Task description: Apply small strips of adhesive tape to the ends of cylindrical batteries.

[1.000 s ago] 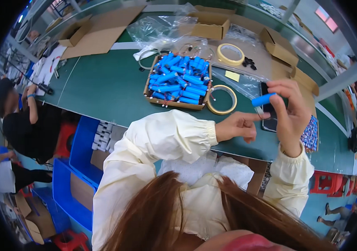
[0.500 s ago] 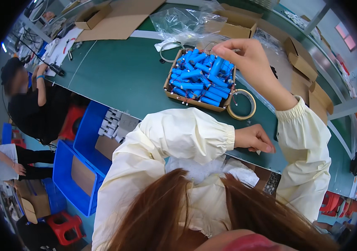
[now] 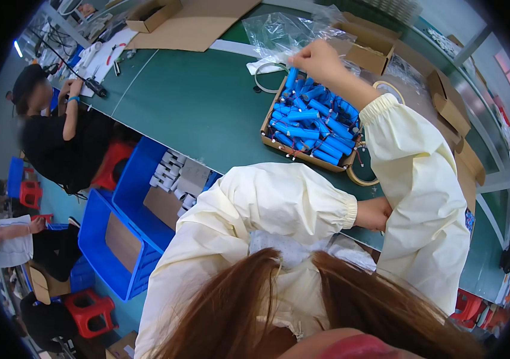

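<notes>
My right hand (image 3: pixel 322 61) reaches over the far left corner of a cardboard box (image 3: pixel 303 157). Its fingertips are pinched on the top end of a blue cylindrical battery (image 3: pixel 291 78), which stands nearly upright. Many more blue batteries (image 3: pixel 303 130) with thin dark and red wires and small white connectors lie jumbled in the box. My left hand (image 3: pixel 373 214) rests low by the table's near edge, to the right of the box. The right sleeve covers its fingers. A tan tape roll (image 3: pixel 361 178) sits at the box's near right corner, partly behind that sleeve.
Another tape roll (image 3: pixel 390 90) lies beyond my right forearm, and a pale ring (image 3: pixel 257 78) left of the box. Clear plastic bags (image 3: pixel 285 36) and open cartons (image 3: pixel 367 57) stand behind. Blue bins (image 3: pixel 124 286) are below left; a co-worker (image 3: pixel 66 140) sits at the far left.
My right hand has moved left with the battery, to the box's far left corner. The right sleeve now covers my left hand's fingers. The whole view has shifted slightly.
</notes>
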Action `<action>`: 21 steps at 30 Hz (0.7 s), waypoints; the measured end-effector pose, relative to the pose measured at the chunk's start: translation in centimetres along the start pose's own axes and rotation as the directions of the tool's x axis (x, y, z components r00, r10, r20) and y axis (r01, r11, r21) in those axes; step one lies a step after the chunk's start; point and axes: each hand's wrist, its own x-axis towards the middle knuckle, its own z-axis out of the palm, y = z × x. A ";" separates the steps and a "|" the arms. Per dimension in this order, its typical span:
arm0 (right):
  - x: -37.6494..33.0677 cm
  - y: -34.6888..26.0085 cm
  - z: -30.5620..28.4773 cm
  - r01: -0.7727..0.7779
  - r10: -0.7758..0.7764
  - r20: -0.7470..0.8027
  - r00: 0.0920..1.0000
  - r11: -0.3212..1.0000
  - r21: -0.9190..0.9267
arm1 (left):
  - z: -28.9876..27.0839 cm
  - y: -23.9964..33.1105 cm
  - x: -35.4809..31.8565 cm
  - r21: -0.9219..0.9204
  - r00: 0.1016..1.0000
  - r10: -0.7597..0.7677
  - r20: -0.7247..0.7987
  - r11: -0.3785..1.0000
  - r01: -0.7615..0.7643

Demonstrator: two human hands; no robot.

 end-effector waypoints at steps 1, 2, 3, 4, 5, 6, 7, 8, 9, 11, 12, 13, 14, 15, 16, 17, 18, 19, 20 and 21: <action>0.5 0.8 0.8 0.069 -0.064 0.036 0.997 0.982 -0.177 | 0.0 0.1 -0.2 -0.001 1.000 0.004 -0.009 1.000 -0.004; 0.9 1.7 1.4 0.142 -0.121 0.080 0.989 0.928 -0.345 | 0.0 0.2 -0.3 0.012 0.999 0.035 -0.038 0.999 -0.034; 0.9 1.9 1.9 0.149 -0.127 0.086 0.988 0.927 -0.343 | 0.0 0.1 -0.5 0.027 0.996 0.066 -0.066 0.998 -0.064; 0.8 2.2 2.2 0.184 -0.167 0.079 0.983 0.930 -0.320 | 0.0 -0.3 -0.3 0.029 0.995 0.071 -0.072 0.997 -0.069; 0.8 2.5 2.4 0.218 -0.206 0.072 0.976 0.930 -0.297 | 0.0 -1.0 0.4 0.068 0.973 0.202 -0.114 0.978 -0.195; 0.7 2.9 2.3 0.264 -0.261 0.051 0.964 0.917 -0.299 | -0.2 -2.1 1.3 0.112 0.932 0.329 -0.150 0.942 -0.315; 0.6 2.9 2.0 0.276 -0.273 0.055 0.961 0.914 -0.297 | -0.8 -3.9 2.5 0.120 0.929 0.336 -0.157 0.940 -0.320; 0.8 2.0 2.3 0.269 -0.254 0.090 0.963 0.920 -0.284 | -1.8 -5.9 3.5 0.181 0.924 0.349 -0.153 0.930 -0.321; 0.9 1.3 2.8 0.272 -0.246 0.125 0.961 0.919 -0.284 | -2.5 -7.3 4.3 0.252 0.918 0.371 -0.143 0.910 -0.328; 0.7 1.8 2.5 0.425 -0.363 0.245 0.899 0.859 -0.287 | -2.8 -8.1 5.1 0.255 0.941 0.326 -0.091 0.921 -0.295; -0.1 1.8 2.1 0.446 -0.395 0.238 0.887 0.866 -0.227 | -2.3 -6.7 4.1 0.281 0.951 0.302 -0.062 0.920 -0.273; -0.4 2.0 1.5 0.449 -0.393 0.239 0.888 0.855 -0.260 | -1.5 -4.4 3.2 0.310 0.962 0.273 -0.028 0.917 -0.251; -0.5 2.7 0.8 0.439 -0.390 0.221 0.894 0.860 -0.261 | -0.7 -2.4 2.2 0.326 0.974 0.226 -0.013 0.922 -0.210; -0.6 2.6 1.1 0.432 -0.383 0.220 0.897 0.866 -0.252 | -0.2 -1.4 1.1 0.330 0.983 0.185 -0.013 0.929 -0.170; -1.1 1.4 1.0 0.454 -0.406 0.221 0.887 0.856 -0.249 | -0.2 -2.2 1.7 0.348 0.981 0.194 -0.026 0.921 -0.173; -1.6 0.0 0.4 0.431 -0.366 0.244 0.898 0.842 -0.325 | -0.7 -3.4 3.1 0.243 0.990 0.123 0.075 0.960 -0.138; -1.4 -0.8 1.9 0.437 -0.341 0.303 0.890 0.828 -0.352 | -2.0 -4.4 3.3 0.113 0.990 0.072 0.124 0.990 -0.086; -1.4 -1.1 2.1 0.451 -0.355 0.309 0.882 0.825 -0.341 | -2.0 -3.7 2.5 0.117 0.991 0.074 0.107 0.989 -0.087; -1.6 -1.2 1.7 0.426 -0.321 0.316 0.893 0.828 -0.365 | -1.0 -1.8 1.1 0.149 0.996 0.078 0.038 0.985 -0.083; -1.6 -1.4 1.6 0.407 -0.291 0.327 0.899 0.829 -0.383 | 0.0 0.2 -0.3 0.180 0.996 0.086 -0.038 0.981 -0.078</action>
